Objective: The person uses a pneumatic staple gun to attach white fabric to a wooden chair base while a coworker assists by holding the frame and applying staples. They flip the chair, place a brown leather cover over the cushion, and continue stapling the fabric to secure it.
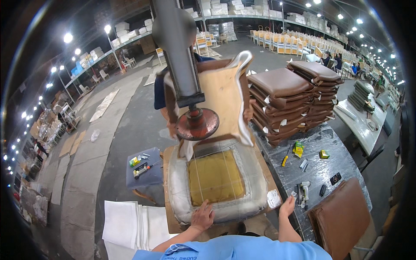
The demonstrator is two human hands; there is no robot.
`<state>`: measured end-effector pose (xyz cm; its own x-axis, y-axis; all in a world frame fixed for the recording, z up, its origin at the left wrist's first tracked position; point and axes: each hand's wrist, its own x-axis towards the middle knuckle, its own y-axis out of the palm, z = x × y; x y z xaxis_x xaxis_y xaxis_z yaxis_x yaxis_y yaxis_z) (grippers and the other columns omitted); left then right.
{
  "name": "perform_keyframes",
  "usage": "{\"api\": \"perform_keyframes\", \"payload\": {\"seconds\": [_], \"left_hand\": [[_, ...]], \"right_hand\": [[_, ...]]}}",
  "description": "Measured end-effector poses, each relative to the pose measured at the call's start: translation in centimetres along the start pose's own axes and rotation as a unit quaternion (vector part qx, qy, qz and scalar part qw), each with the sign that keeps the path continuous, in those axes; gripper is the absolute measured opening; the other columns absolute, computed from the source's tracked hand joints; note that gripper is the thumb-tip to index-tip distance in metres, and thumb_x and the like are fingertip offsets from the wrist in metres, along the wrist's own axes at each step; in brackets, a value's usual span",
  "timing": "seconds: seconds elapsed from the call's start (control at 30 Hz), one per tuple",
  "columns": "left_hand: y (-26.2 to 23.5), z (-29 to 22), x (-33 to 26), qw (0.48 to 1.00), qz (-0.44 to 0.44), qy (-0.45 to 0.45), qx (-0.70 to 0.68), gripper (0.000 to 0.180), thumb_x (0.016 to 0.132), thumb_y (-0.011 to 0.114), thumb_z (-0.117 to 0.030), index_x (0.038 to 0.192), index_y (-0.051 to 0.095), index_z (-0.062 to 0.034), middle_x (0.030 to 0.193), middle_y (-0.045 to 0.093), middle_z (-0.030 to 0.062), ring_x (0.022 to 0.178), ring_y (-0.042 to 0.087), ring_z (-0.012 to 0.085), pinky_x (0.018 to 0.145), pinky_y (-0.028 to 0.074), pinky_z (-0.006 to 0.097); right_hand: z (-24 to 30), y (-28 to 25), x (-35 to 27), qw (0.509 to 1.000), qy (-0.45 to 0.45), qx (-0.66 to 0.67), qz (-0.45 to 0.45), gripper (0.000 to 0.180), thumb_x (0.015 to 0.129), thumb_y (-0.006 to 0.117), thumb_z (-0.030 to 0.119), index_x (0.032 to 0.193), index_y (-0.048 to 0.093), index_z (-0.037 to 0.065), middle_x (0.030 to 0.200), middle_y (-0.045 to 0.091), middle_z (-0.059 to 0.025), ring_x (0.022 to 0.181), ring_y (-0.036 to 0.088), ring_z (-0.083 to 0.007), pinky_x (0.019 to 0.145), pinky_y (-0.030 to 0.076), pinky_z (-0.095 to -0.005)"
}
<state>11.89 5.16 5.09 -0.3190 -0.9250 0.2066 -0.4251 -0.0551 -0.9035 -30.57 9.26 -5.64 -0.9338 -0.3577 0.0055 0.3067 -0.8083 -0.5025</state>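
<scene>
My left hand (203, 216) lies with fingers stretched on the near edge of a padded press form (177, 190). The form is wrapped in clear plastic, and a mustard-yellow pad (216, 177) fills its middle. To the right, my right hand (287, 207) is held with fingers extended between the form and the dark table, beside a small white patch (274, 198); nothing shows in it. Across the form, another person holds up a chair seat (223, 93), its bare wooden underside edged with white lining and brown leather. A round red press head (197, 123) hangs in front of it.
Stacked brown leather seats (281, 82) stand on the plastic-covered table (342, 151), with a yellow screwdriver (286, 157), a staple gun (303, 193) and brown leather sheets (340, 214). At left are a blue stool (145, 175) holding tools and white cloth sheets (125, 223).
</scene>
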Motion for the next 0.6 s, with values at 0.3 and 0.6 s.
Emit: {"api": "perform_keyframes", "payload": {"seconds": [0.3,0.6], "left_hand": [[0.7,0.2,-0.9,0.997,-0.023,0.056,-0.046,0.034,0.103,0.068,-0.028,0.133,0.075,-0.0134,0.157,0.064,0.0142,0.107,0.078,0.0396,0.090,0.063,0.053],[0.3,0.8,-1.3,0.997,-0.021,0.070,-0.036,0.029,0.104,0.069,-0.028,0.129,0.075,-0.0134,0.153,0.067,0.0120,0.108,0.078,0.0366,0.088,0.062,0.052]], "right_hand": [[-14.1,-12.1,-7.6,0.935,0.248,-0.240,0.080,0.054,0.109,0.063,0.044,0.138,0.070,-0.001,0.125,0.077,-0.0293,0.117,0.074,-0.0489,0.101,0.058,-0.0568],[-15.8,-15.2,-19.5,0.860,0.117,-0.272,0.415,0.033,0.104,0.072,0.034,0.109,0.080,0.002,0.104,0.080,-0.0209,0.086,0.079,-0.0297,0.069,0.062,-0.0466]]}}
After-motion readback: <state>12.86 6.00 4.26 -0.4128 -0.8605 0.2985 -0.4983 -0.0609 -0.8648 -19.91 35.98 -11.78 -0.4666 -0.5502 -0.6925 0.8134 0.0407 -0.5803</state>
